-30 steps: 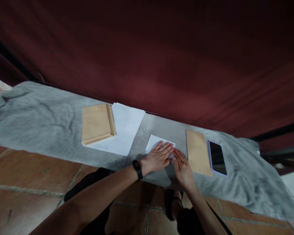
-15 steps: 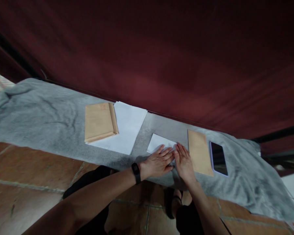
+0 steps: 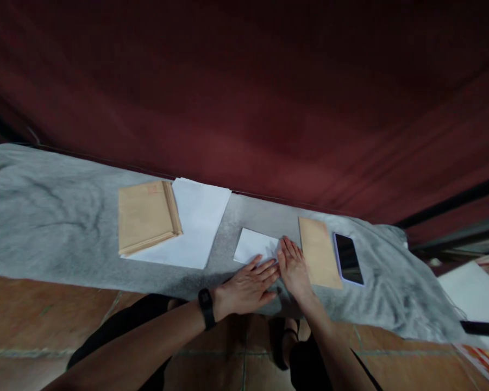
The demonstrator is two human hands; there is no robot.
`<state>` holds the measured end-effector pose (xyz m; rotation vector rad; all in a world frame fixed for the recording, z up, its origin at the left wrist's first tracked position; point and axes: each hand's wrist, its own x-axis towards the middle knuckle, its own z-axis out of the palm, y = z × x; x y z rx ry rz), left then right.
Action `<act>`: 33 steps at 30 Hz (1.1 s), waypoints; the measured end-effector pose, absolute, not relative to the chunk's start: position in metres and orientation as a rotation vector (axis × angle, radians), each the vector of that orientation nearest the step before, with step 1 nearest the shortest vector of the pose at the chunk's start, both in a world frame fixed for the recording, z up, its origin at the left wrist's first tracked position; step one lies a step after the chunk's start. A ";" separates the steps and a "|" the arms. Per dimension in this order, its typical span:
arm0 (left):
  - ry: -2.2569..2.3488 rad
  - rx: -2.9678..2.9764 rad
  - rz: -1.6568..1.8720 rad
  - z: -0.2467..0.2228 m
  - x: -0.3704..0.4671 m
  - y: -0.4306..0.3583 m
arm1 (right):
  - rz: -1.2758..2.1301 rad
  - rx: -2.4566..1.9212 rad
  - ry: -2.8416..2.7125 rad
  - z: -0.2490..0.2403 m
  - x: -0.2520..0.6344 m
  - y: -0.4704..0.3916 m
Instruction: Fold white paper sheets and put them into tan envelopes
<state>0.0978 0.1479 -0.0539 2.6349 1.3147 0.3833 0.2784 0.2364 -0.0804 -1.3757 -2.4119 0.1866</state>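
A small folded white paper (image 3: 254, 245) lies flat on the grey cloth (image 3: 264, 207). My left hand (image 3: 248, 286) rests at its near edge, fingers spread and pointing right, with a black band on the wrist. Against the paper's right end lies my right hand (image 3: 294, 268), fingers stretched out and pressing down flat. The fingertips of both hands are close to each other. Just right of my right hand is a single brown envelope (image 3: 320, 252). Part of the paper's right end is hidden under the hands.
Left of the hands, a stack of brown envelopes (image 3: 145, 216) lies partly over large white sheets (image 3: 198, 222). A phone (image 3: 349, 259) with a purple edge sits right of the single envelope. Dark red fabric (image 3: 244, 108) rises behind the cloth; tiled floor (image 3: 20, 315) shows below.
The view has shifted, so the things on the cloth appear further left. My left hand sits slightly lower relative to the folded paper; my right hand remains at its right end.
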 end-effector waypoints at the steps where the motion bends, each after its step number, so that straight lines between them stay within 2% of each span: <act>1: 1.299 2.620 0.383 -0.053 0.096 0.148 | 0.174 -1.380 -2.414 -0.081 0.278 0.236; 4: 1.321 2.555 0.411 -0.049 0.091 0.149 | 0.148 -1.403 -2.410 -0.082 0.277 0.236; 9: 1.636 2.423 0.486 -0.054 0.080 0.163 | 0.128 -1.419 -2.404 -0.083 0.275 0.234; 18: 2.073 2.269 0.342 -0.069 0.068 0.183 | 0.106 -1.427 -2.382 -0.088 0.274 0.235; 33: 2.189 2.177 0.275 -0.059 0.066 0.186 | 0.119 -1.350 -2.369 -0.081 0.265 0.223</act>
